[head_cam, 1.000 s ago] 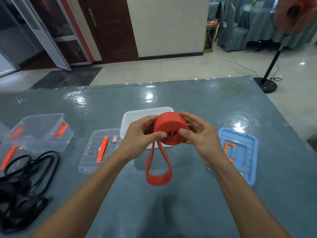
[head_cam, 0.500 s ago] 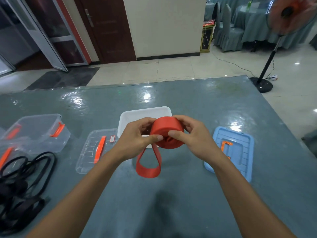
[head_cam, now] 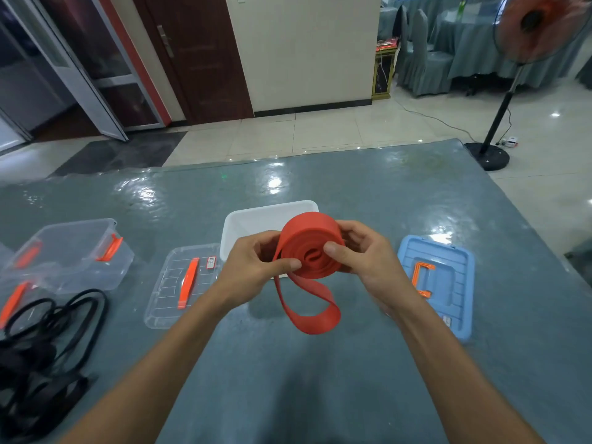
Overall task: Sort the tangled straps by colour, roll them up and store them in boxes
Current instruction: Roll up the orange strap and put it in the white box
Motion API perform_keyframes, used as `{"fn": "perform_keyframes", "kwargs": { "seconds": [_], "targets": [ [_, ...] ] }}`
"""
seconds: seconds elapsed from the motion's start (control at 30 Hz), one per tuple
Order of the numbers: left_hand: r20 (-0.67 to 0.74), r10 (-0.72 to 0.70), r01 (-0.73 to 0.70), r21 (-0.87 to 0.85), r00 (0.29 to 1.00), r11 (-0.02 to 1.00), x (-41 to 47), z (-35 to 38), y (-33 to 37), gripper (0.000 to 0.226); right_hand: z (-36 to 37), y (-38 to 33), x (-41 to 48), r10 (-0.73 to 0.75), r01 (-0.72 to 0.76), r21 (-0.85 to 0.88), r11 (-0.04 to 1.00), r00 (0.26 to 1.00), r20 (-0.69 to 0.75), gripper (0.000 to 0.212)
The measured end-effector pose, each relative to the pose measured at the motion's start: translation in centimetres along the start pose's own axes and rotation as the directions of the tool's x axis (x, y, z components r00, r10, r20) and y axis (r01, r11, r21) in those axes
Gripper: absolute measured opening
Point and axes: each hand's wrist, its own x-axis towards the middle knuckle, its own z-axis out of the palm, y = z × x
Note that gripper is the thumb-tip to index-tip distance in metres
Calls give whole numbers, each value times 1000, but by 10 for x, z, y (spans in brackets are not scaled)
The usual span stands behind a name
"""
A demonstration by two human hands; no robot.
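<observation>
Both hands hold a red strap [head_cam: 307, 248] wound into a thick roll, lifted above the table's middle. My left hand [head_cam: 253, 267] pinches the roll's left side, thumb on its face. My right hand [head_cam: 365, 254] grips the right side, thumb pressed near the centre. A loose loop of the red strap hangs below the roll. Behind the roll stands an open white box [head_cam: 253, 222]. A tangle of black straps [head_cam: 41, 341] lies at the left edge of the table.
A clear box [head_cam: 73, 254] with orange latches stands at the left. Its clear lid [head_cam: 182, 283] lies between it and the white box. A blue lid [head_cam: 448, 277] lies to the right. A standing fan [head_cam: 525, 36] is off the table's far right corner.
The roll has turned in my hands and now shows its spiral face. The hanging loop has swung to the right beneath it.
</observation>
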Motion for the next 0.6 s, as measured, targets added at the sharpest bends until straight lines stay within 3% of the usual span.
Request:
{"fn": "perform_keyframes", "kwargs": {
  "seconds": [0.17,0.37,0.47,0.6],
  "targets": [
    [104,-45,39,55,994,998,7,-10,9,39,-9,-14,2,-17,28,-175,984,997,69,44],
    [18,-9,9,-12,1000,1000,8,-4,8,37,-3,-7,-4,2,-2,-64,998,1000,6,37],
    [42,-27,23,92,999,995,8,-7,5,34,-5,-7,-2,-34,35,-260,965,999,8,46],
    [137,-55,22,230,989,973,9,-5,3,37,-5,-17,-1,-118,169,-561,810,985,126,54]
  ]
}}
